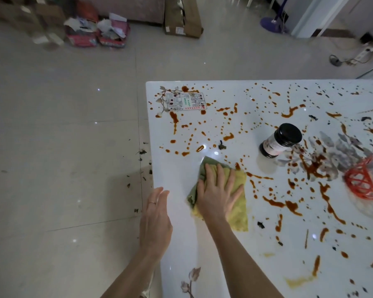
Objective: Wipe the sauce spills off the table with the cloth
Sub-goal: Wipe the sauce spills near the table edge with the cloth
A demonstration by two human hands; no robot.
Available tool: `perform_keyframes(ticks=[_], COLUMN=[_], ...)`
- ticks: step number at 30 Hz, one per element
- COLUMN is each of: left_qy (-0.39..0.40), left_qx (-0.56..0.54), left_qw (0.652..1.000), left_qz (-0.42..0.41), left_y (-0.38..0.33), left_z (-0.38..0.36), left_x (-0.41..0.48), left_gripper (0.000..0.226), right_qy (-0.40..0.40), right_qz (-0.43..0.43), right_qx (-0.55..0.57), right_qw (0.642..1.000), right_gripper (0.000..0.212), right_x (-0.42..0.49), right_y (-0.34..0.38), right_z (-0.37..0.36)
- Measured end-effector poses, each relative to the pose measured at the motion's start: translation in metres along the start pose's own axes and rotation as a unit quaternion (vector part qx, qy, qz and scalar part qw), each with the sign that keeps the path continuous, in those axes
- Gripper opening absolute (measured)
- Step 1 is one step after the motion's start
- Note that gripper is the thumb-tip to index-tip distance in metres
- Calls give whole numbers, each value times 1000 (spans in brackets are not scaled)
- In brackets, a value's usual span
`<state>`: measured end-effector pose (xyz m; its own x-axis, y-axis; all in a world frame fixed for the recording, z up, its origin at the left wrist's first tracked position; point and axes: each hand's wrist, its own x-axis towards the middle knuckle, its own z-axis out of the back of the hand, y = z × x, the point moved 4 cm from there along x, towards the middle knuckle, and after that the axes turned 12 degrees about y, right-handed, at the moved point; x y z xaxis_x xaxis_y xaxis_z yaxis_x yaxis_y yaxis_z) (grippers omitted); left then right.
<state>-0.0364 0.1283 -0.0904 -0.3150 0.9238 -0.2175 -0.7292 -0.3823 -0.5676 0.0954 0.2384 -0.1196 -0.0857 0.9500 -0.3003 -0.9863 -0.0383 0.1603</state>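
white table (177, 233) streaked with brown sauce spills (275, 203); right hand (217, 194) pressed flat, fingers spread, on yellow-green cloth (239, 207) near the left edge; left hand (156, 216) open, holding nothing; black-lidded jar (280, 139) and red basket (364, 181) beyond

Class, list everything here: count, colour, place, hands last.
Glossy flower-printed table: one, white, right half of view.
Sauce spills: many, reddish-brown, all over table.
Wiping cloth: one, yellow-green, near table's left edge.
Black-lidded jar: one, dark, mid-table.
Wire basket: one, red, right edge.
Printed card: one, white, table's far-left corner.
Cardboard box: one, brown, floor beyond.
Left hand: one, open, at table's left edge.
Right hand: one, flat on cloth.
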Motion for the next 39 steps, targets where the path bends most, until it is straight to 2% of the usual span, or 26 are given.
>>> perform_keyframes(ticks=[2, 5, 7, 9, 12, 15, 17, 19, 21, 23, 26, 29, 34, 36, 39], left_qy=[6, 22, 27, 28, 33, 34, 37, 44, 56, 66, 75, 71, 71, 75, 78], left_qx=[-4, -5, -1, 4, 12, 9, 6, 6, 13, 21, 33, 37, 30, 33, 33], left_qw=[1000, 1000, 1000, 1000, 999, 999, 999, 999, 998, 997, 997, 997, 997, 997, 996], left_qz=[-4, 6, 11, 6, -4, -6, -1, 9, 14, 13, 7, 3, 8, 9, 9], left_y=[-2, -5, -5, -3, 1, 3, 1, -3, -5, -3, -2, -4, -8, -10, -8], left_z=[-2, -7, -7, -6, -5, -5, -5, -4, -2, -1, 1, 3, 2, 2, 3], left_x=[-1, -2, -2, -3, -5, -5, -5, -5, -6, -7, -6, -6, -7, -7, -7], left_gripper=[54, 55, 56, 57, 58, 61, 62, 63, 62, 60, 59, 59, 66, 66, 65], right_qy=[-11, 11, 19, 23, 63, 32, 1, 12, 18, 21, 48, 4, -22, -18, -32], right_qz=[-2, 101, 135, 123, 33, -12, 14, 78, 104, 93, 26, 1, 100, 125, 107], right_qx=[-6, -40, -52, -59, -30, -11, -7, -32, -46, -53, -37, -20, -26, -25, -42], right_qw=[1000, 994, 989, 990, 997, 999, 1000, 996, 993, 994, 998, 1000, 994, 992, 993], right_gripper=[58, 52, 51, 53, 55, 54, 53, 52, 50, 52, 59, 57, 50, 49, 48], right_x=[-25, -61, -54, -27, 11, -5, -46, -80, -76, -50, -11, -29, -137, -137, -93], right_y=[7, 28, 27, 16, -7, -9, 1, 8, 4, -2, -12, -9, -1, -5, -10], right_z=[-5, -20, -18, -6, 11, 5, -8, -22, -23, -13, -2, -8, -34, -35, -26])
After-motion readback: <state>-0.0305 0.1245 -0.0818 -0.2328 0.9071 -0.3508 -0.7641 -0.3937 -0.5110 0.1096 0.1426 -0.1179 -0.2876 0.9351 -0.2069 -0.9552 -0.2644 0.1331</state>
